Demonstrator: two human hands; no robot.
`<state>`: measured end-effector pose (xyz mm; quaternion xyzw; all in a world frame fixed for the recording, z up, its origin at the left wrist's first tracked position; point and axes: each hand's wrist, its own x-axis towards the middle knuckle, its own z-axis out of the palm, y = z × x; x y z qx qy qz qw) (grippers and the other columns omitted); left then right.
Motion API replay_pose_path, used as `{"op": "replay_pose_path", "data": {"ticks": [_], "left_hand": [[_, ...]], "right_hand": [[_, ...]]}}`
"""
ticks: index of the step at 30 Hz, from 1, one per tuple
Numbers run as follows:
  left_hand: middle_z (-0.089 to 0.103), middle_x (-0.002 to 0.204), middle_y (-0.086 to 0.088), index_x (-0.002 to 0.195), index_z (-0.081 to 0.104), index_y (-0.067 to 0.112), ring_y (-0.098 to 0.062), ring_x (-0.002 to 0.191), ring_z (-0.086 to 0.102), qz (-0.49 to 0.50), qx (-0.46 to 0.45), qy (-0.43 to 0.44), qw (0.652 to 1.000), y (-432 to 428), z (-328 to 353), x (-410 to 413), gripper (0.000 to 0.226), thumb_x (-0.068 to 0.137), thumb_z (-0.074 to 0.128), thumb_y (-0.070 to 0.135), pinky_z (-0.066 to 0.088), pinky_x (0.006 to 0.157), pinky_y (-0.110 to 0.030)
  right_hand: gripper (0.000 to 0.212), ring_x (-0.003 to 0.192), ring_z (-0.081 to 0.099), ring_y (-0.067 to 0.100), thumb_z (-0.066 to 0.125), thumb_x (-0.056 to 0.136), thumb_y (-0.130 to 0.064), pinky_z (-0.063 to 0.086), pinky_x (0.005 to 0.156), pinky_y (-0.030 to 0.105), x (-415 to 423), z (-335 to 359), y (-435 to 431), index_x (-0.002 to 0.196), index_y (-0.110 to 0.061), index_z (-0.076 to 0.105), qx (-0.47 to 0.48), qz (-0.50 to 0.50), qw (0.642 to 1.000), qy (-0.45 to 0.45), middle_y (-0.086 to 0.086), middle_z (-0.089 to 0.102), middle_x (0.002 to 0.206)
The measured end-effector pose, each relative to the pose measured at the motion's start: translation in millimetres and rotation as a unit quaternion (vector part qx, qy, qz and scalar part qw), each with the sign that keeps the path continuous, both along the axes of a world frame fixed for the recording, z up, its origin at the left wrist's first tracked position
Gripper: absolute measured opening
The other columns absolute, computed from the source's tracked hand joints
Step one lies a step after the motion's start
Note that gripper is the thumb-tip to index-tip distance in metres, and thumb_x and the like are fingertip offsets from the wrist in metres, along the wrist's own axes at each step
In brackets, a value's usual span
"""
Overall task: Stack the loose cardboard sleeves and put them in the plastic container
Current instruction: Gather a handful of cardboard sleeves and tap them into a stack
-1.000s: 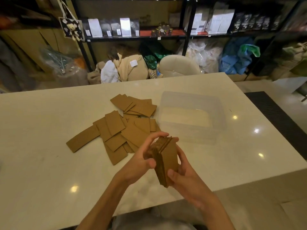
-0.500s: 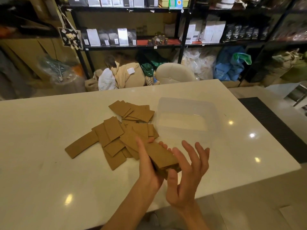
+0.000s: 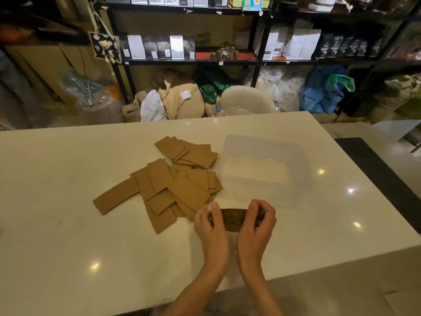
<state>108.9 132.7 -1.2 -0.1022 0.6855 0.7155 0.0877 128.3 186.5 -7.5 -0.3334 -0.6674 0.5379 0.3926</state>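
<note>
Head camera, the only view, looks down on a pale worktop (image 3: 68, 224) where both hands now grip one bundle of sleeves (image 3: 234, 221) between them, edge-on to the camera so the ribbed edges show. The left hand (image 3: 210, 226) closes around the bundle's left end and the right hand (image 3: 258, 224) around its right end, fingers curled in tight. Half a second ago the right hand was spread open beside the bundle while the left carried it flat; a second ago the bundle stood upright in both hands. So it has been turned on its side and clamped from both ends, which looks like squaring the edges into a neat stack. The bundle sits low over the worktop, just in front of the clear plastic container (image 3: 296, 153), which appears to hold no sleeves. To the left, a scattered heap of loose sleeves (image 3: 180, 179) lies on the worktop, overlapping at all angles. Judging by this, only a part is gathered and nothing is yet put away.
</note>
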Motion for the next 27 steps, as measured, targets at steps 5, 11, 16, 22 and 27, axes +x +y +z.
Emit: {"op": "replay_pose_path", "data": {"ticks": [5, 11, 16, 22, 27], "left_hand": [[0.065, 0.109, 0.023, 0.113, 0.063, 0.032, 0.001, 0.105, 0.061, -0.055, -0.053, 0.089, 0.993, -15, -31, -3, 0.018, 0.104, 0.049, 0.027, 0.050, 0.084, -0.013], [0.062, 0.089, 0.001, 0.089, 0.063, 0.019, -0.010, 0.085, 0.060, -0.084, -0.093, 0.146, 0.981, -12, -37, -11, 0.025, 0.105, 0.046, 0.010, 0.046, 0.072, -0.014], [0.066, 0.090, 0.009, 0.094, 0.067, 0.023, -0.006, 0.087, 0.063, -0.074, -0.087, 0.137, 0.984, -10, -36, -15, 0.024, 0.105, 0.047, 0.016, 0.047, 0.072, -0.011], [0.066, 0.111, 0.020, 0.107, 0.069, 0.017, -0.004, 0.108, 0.062, -0.148, -0.092, 0.156, 0.972, -24, -40, -13, 0.031, 0.105, 0.042, 0.032, 0.047, 0.087, -0.012], [0.037, 0.147, 0.011, 0.143, 0.040, 0.040, -0.003, 0.138, 0.036, -0.408, -0.145, 0.228, 0.872, -58, -54, -30, 0.049, 0.098, 0.057, 0.032, 0.035, 0.107, -0.013]], "right_hand": [[0.019, 0.108, 0.058, 0.008, 0.045, 0.102, -0.034, 0.055, 0.092, 0.040, 6, -30, -2, 0.109, -0.047, 0.057, -0.022, 0.032, 0.997, -0.064, -0.018, 0.061, 0.112], [0.027, 0.118, 0.056, -0.002, 0.039, 0.102, -0.039, 0.049, 0.098, 0.019, 17, -34, 15, 0.116, -0.052, 0.058, -0.025, 0.139, 0.984, -0.110, -0.032, 0.060, 0.120], [0.035, 0.137, 0.025, -0.013, 0.039, 0.101, -0.036, 0.034, 0.111, 0.015, 29, -29, 22, 0.132, -0.049, 0.050, 0.061, 0.201, 0.967, -0.141, -0.028, 0.026, 0.150], [0.051, 0.135, 0.030, -0.014, 0.063, 0.087, -0.059, 0.033, 0.116, 0.026, 51, -45, 30, 0.132, -0.061, 0.040, 0.183, 0.281, 0.914, -0.230, -0.034, 0.034, 0.144], [0.097, 0.115, 0.047, 0.015, 0.074, 0.076, -0.002, 0.042, 0.100, 0.028, 50, -45, 49, 0.140, -0.061, 0.032, 0.296, 0.271, 0.880, -0.253, -0.003, 0.039, 0.131]]}}
